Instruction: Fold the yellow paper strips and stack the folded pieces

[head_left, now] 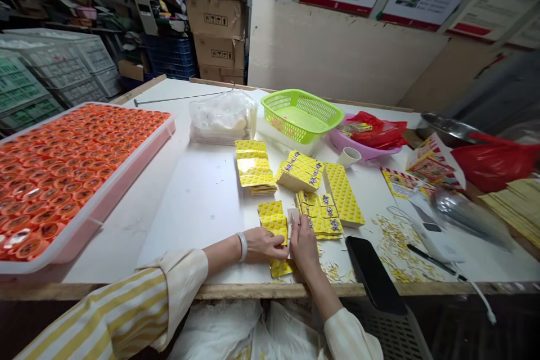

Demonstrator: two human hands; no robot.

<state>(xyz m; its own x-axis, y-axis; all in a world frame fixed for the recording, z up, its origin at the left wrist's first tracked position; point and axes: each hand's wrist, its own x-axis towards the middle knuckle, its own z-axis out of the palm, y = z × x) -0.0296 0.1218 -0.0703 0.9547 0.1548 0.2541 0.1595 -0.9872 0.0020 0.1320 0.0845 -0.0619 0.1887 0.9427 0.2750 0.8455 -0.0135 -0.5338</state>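
My left hand (265, 243) rests on the white table (202, 197) near its front edge, fingers pinched on a yellow foil packet (276, 228). My right hand (302, 242) is beside it, fingers closed on a small white piece (292, 216) at the packet's edge. Another yellow packet (282, 268) lies under the hands. Stacks of yellow packets (254, 166) and printed yellow packets (321, 214) lie just beyond.
A large pink tray of orange-lidded cups (63, 171) fills the left. A clear plastic bag (221, 117), green basket (300, 113), pink bowl (367, 149), small white cup (350, 156), red bags (493, 160), a black tray (371, 275) and yellow scraps (392, 242) stand around.
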